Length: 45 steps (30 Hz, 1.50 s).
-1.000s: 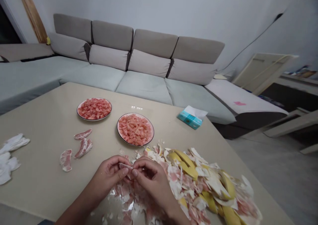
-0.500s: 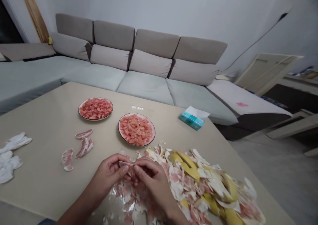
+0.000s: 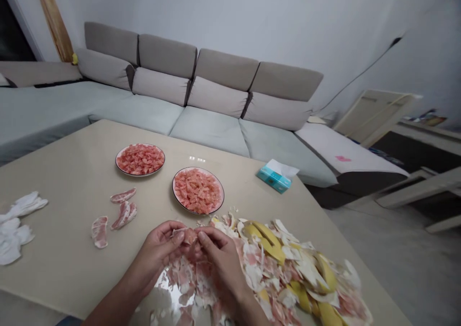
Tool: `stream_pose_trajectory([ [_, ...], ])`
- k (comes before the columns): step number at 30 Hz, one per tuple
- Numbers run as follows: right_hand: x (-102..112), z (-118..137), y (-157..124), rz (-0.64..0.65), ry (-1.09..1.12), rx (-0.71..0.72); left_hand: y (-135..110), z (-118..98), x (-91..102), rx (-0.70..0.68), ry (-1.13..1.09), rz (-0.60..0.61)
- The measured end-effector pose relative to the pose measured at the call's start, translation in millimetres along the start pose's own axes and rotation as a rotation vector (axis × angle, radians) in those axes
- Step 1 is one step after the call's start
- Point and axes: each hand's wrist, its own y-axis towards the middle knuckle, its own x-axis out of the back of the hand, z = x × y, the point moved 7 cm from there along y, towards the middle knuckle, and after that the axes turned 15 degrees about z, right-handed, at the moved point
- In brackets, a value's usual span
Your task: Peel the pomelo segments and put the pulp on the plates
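Note:
My left hand (image 3: 158, 250) and my right hand (image 3: 220, 259) meet over the near edge of the beige table (image 3: 68, 172), fingers pinched together on a pink pomelo segment (image 3: 188, 235). Below and to the right of them lies a heap of yellow rind and white-pink peel scraps (image 3: 284, 268). Just beyond the hands stands a plate of peeled pink flesh (image 3: 198, 190). A second such plate (image 3: 140, 159) sits further left. Three unpeeled segments (image 3: 115, 213) lie on the table to the left of my left hand.
Crumpled white tissues (image 3: 16, 220) lie at the table's left edge. A teal tissue pack (image 3: 275, 177) sits near the far right corner. A grey sectional sofa (image 3: 212, 105) wraps behind the table. Pale furniture stands on the floor at right.
The view has tilted up slightly. Both hands stay together; the piece between the fingers now shows more pink flesh than the white strip seen earlier.

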Motion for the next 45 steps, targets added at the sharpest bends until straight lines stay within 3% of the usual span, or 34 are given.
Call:
stream_pose_trajectory([
  [7,-8,4,3,-0.048,-0.08,0.118,6,9,4.5,-0.064,-0.21,0.013],
  [16,-3,18,14,-0.082,-0.127,0.089,10,-1,20.9,-0.1,-0.332,-0.065],
  [21,-9,21,17,-0.05,-0.143,0.04,5,-6,12.8,-0.075,-0.28,0.014],
  [29,-18,23,12,-0.014,-0.267,0.025,2,-9,4.6,-0.014,0.111,0.059],
  [45,-25,14,14,0.022,-0.29,0.022,4,-8,8.2,-0.011,0.081,0.054],
])
